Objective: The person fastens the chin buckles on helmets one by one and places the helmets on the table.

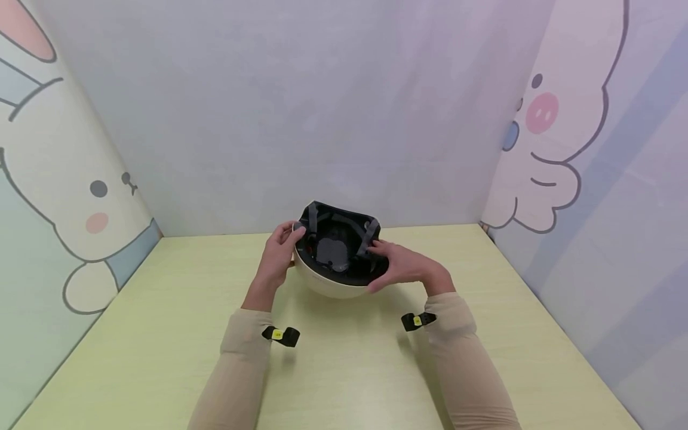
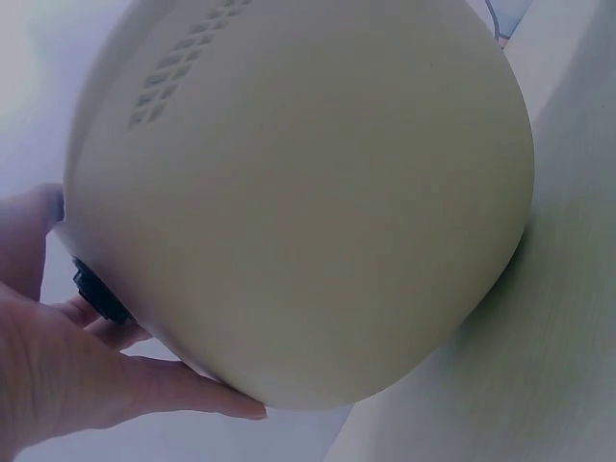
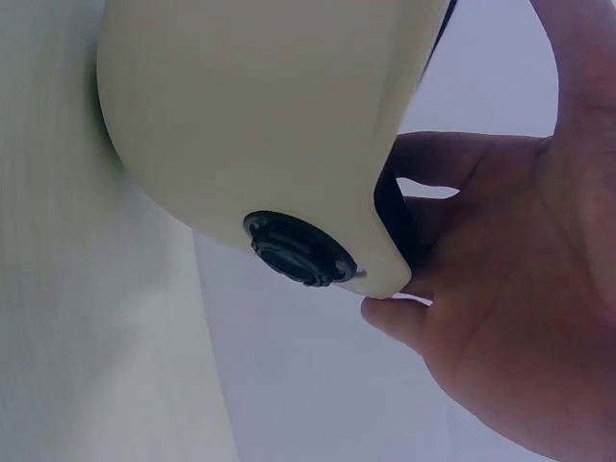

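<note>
A cream helmet (image 1: 328,289) lies upside down on the table, its opening tipped toward me. Inside it are a black lining (image 1: 333,252) and grey straps (image 1: 313,216). My left hand (image 1: 276,254) grips the rim on the left, thumb at the edge and fingers outside. My right hand (image 1: 407,264) holds the right rim, fingers over the edge near a strap and thumb lower down. Small vent slots (image 2: 183,67) mark the shell in the left wrist view. A round black fitting (image 3: 298,250) sits on the shell near my right hand in the right wrist view.
The pale wooden table (image 1: 344,370) meets a plain grey wall (image 1: 322,119) just behind the helmet. Side panels with a cartoon rabbit (image 1: 70,197) and a cartoon pig (image 1: 553,149) stand left and right. Black bands (image 1: 285,336) with yellow tags are at both wrists.
</note>
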The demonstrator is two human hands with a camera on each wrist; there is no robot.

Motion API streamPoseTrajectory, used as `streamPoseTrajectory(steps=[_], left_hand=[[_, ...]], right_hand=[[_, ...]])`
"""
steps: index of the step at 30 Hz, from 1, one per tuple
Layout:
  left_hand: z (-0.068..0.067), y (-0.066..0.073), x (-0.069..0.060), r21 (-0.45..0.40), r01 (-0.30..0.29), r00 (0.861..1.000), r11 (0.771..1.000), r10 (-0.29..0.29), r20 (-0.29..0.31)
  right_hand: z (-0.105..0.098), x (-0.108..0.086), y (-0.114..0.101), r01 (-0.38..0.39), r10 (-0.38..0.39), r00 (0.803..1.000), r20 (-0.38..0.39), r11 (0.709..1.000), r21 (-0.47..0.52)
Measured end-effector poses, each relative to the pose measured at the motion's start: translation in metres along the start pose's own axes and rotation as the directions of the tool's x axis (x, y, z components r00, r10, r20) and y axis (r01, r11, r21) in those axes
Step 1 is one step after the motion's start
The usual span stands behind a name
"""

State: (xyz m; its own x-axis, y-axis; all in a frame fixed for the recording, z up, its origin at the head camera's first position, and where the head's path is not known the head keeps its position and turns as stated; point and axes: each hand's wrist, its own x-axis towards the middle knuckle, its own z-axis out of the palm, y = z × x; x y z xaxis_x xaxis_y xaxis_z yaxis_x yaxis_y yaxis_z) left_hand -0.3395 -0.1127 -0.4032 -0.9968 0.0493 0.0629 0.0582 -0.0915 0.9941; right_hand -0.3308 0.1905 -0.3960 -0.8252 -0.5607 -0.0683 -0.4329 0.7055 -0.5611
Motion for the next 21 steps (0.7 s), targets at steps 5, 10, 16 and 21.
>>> streamPoseTrajectory(steps=[5,10,16,21], left_hand=[[-0.0001,0.0000,-0.0006,0.017,-0.002,1.000,1.000,0.002,0.008],[0.0022,0.0004,0.0005,0.053,-0.009,1.000,0.999,0.009,0.005],[0.0034,-0.0036,0.0004,0.073,-0.021,1.000,0.997,0.020,0.018],[0.0028,-0.0057,-0.0020,0.042,-0.063,0.996,0.997,0.060,0.059]], right_hand=[[0.0026,0.0016,-0.0035,0.010,-0.007,1.000,0.028,0.996,-0.093],[0.0029,0.0009,-0.0022,0.003,-0.003,1.000,0.006,0.996,-0.093],[0.0036,0.0004,0.0015,0.016,-0.015,1.000,0.004,0.998,-0.068],[0.0039,0.0023,0.0048,0.047,-0.046,0.999,0.014,0.997,-0.054]])
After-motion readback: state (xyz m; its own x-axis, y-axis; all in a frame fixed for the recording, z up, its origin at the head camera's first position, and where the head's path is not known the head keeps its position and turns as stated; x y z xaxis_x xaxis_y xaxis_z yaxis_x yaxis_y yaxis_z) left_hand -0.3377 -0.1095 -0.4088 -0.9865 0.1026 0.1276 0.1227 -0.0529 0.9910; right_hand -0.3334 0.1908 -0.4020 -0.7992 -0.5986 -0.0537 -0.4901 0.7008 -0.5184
